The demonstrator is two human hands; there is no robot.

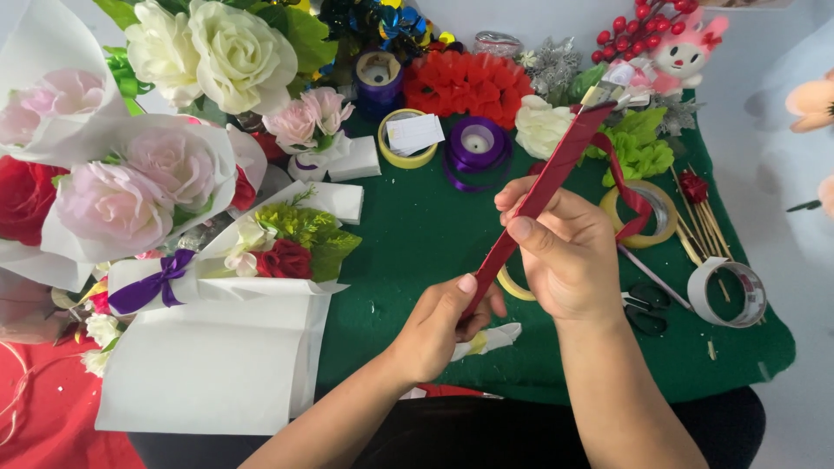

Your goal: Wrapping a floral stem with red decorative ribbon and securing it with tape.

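Red ribbon (543,187) between raised hands (512,282)

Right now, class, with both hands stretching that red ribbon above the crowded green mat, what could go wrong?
1. The red ribbon is pulled taut between the left hand and right hand; it might slip from the pinch or crease.
2. Its loose tail loops down onto the yellow tape roll and could snag there or on the wooden sticks.
3. The scissors lie close beside the right wrist, so a careless sweep might catch them.
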